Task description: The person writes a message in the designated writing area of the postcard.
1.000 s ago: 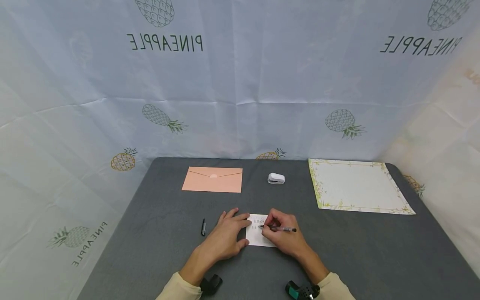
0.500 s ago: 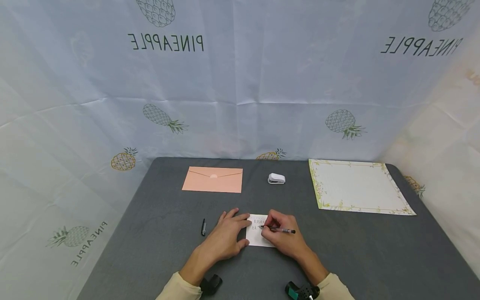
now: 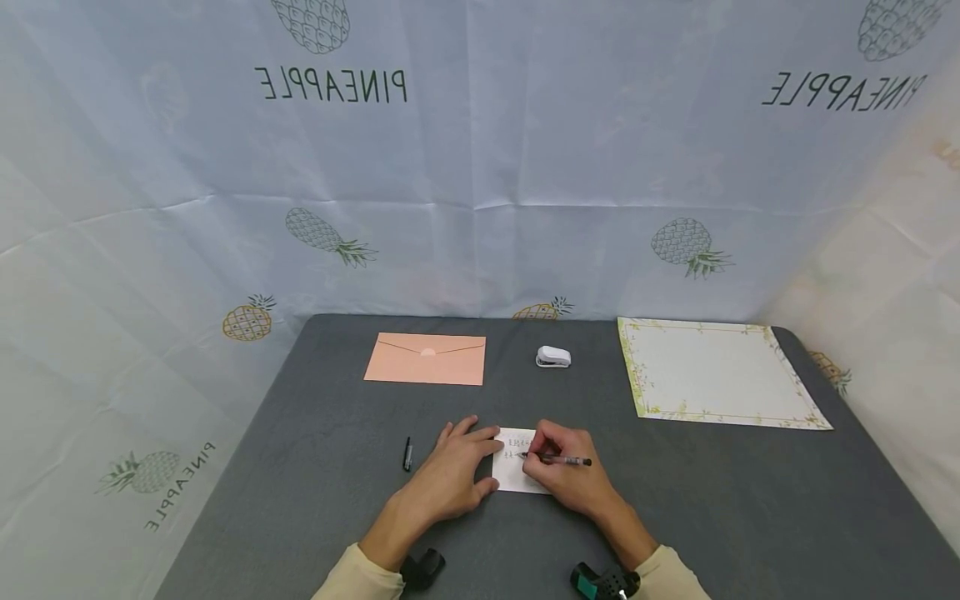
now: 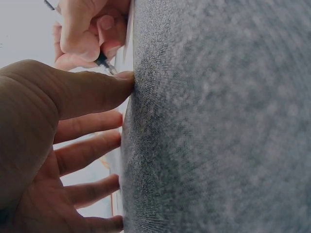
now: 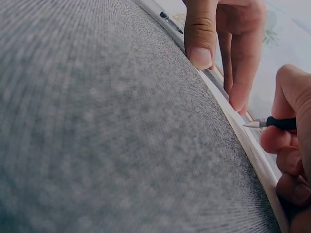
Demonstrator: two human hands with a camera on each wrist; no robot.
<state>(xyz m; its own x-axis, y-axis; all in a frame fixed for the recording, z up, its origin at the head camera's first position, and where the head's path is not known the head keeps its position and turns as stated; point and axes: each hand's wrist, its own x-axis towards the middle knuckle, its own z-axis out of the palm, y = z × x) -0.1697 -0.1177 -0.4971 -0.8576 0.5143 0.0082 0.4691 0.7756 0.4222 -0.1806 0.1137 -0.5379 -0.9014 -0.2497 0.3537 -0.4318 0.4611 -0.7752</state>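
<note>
A small white note paper (image 3: 516, 477) lies on the dark grey table, with rows of handwriting across its upper part. My right hand (image 3: 572, 473) pinches a pen (image 3: 566, 459) between thumb and fingers, its tip on the second written row. The hand covers the paper's right side. In the right wrist view the pen's metal tip (image 5: 253, 124) is close over the paper. My left hand (image 3: 448, 477) is spread, thumb and fingertips resting at the paper's left edge. The left wrist view shows the left thumb (image 4: 95, 92) stretched straight beside the paper.
A black pen cap (image 3: 407, 455) lies left of my left hand. Further back are a peach envelope (image 3: 424, 367), a small white stapler (image 3: 553, 357) and, at the right, a large sheet with a floral border (image 3: 712, 371). A pineapple-print curtain (image 3: 480, 150) hangs behind the table.
The pen tip and right hand have shifted very slightly, with small writing motions on the second row. My left hand and the other objects stay where they were.
</note>
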